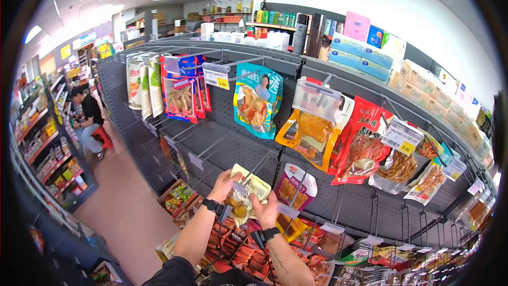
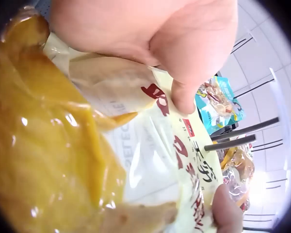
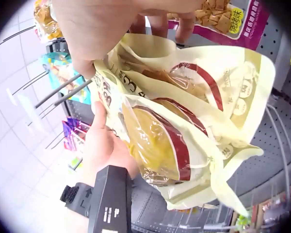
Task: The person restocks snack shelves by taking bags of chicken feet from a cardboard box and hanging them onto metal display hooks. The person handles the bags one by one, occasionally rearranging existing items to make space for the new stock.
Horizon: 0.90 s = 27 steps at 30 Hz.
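Both hands grip cream-coloured vacuum packs of yellow-brown cooked meat [image 1: 239, 205] near the ends of a double-prong display hook [image 1: 260, 163]. My left hand [image 1: 223, 185] holds them by the left side of the upper edge, and my right hand [image 1: 265, 209] by the right side. Close up in the left wrist view, the front pack [image 2: 150, 160] shows a clear window and dark red lettering, with the left thumb pressed along its top. Several packs stand one behind another in the right wrist view, right fingers [image 3: 157, 26] reaching behind their upper edge.
A teal pack [image 1: 257, 100], an orange pack [image 1: 307, 137] and a red pack [image 1: 362, 143] hang on the grey pegboard above. Beside the right hand hangs a purple pack [image 1: 295, 186]. Bare hooks jut out at left. Red packs [image 1: 248, 257] fill bins below. A person [image 1: 87, 119] sits in the aisle.
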Tool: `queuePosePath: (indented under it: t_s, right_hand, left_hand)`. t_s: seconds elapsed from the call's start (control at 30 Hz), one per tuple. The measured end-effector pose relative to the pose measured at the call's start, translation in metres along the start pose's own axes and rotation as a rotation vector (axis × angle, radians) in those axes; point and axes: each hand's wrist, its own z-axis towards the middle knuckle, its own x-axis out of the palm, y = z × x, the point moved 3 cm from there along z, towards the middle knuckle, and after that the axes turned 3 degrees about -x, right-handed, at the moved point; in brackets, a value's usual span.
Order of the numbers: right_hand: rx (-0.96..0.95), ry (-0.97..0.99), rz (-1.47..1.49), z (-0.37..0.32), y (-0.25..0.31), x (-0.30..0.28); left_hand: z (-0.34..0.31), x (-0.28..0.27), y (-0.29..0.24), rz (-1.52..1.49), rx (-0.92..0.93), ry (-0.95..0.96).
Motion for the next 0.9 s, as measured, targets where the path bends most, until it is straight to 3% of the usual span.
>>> queuePosePath:
  t_s: [0.2,0.5,0.67,0.77,0.9]
  right_hand:
    - [-0.014,-0.004,0.002,-0.026,0.053,-0.018]
    - [-0.109,0.008,0.132,-0.019,0.050,-0.021]
    - [-0.275,-0.019,0.043,-0.021,0.046,-0.018]
    - [-0.335,-0.002,-0.082,-0.021,0.045,-0.020]
    - [-0.481,-0.047,-0.215,-0.020,0.062,-0.022]
  left_hand:
    - [-0.042,-0.007,-0.008,0.022,0.001,-0.035]
    - [-0.058,0.002,-0.015,0.050,-0.068,-0.184]
    - [-0.051,-0.004,-0.002,-0.035,-0.069,-0.102]
    - [-0.045,-0.002,0.006,-0.090,0.036,-0.008]
    - [-0.025,-0.005,0.035,-0.326,0.032,0.106]
